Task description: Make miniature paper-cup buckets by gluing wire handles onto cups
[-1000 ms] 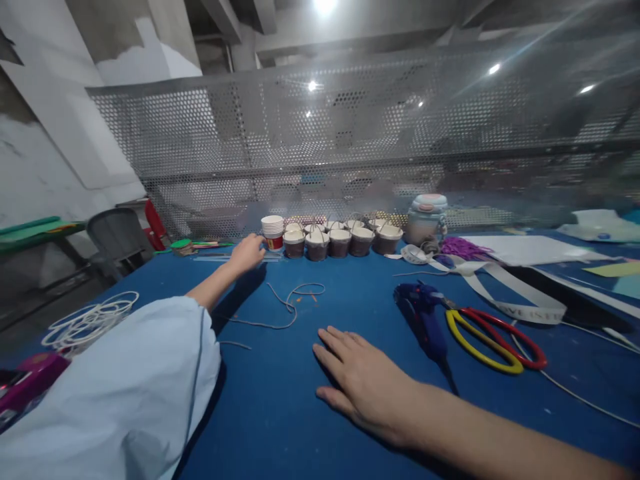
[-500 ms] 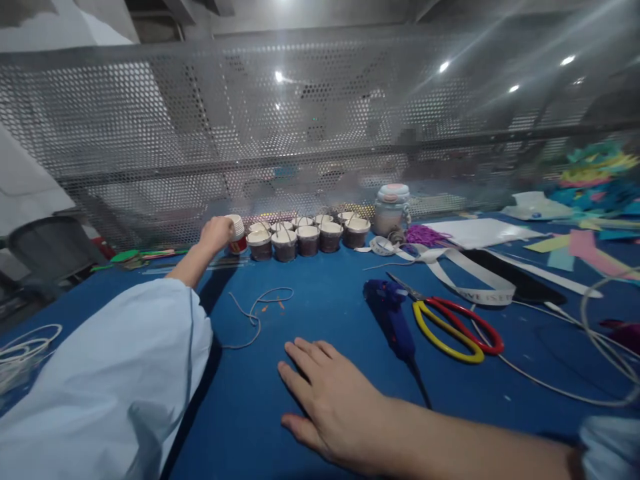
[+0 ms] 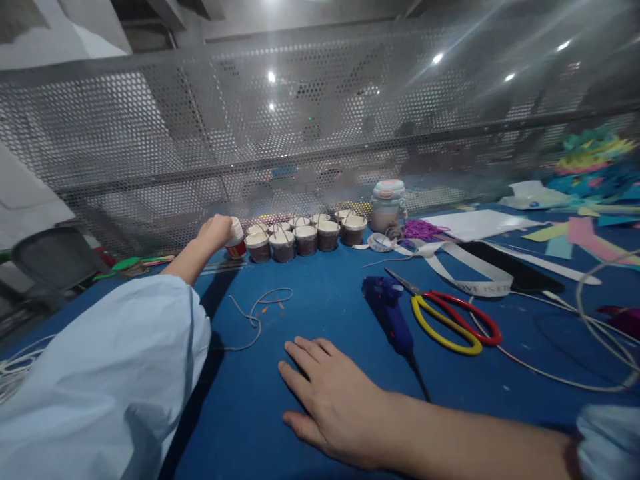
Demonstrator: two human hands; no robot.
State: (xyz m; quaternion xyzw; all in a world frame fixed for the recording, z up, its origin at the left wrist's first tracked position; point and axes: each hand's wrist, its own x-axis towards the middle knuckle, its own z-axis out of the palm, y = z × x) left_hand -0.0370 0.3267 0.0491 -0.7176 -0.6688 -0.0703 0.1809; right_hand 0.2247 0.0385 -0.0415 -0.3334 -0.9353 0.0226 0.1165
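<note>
My left hand reaches to the far side of the table, its fingers closed at the rim of a stack of red-and-white paper cups. The fingertips are partly hidden. Beside the stack, several small dark cups with white rims and thin handles stand in rows. My right hand lies flat on the blue tabletop, fingers spread, holding nothing. To its right lie a blue glue gun and scissors with red and yellow handles.
A curled grey cord lies between my arms. White ribbon, a dark flat object, purple shreds and paper strips cover the right side. A pale lidded jar stands by the perforated metal screen.
The cup stack now leans slightly, its top toward my left hand. The view has shifted a little; my right hand stays in place on the table.
</note>
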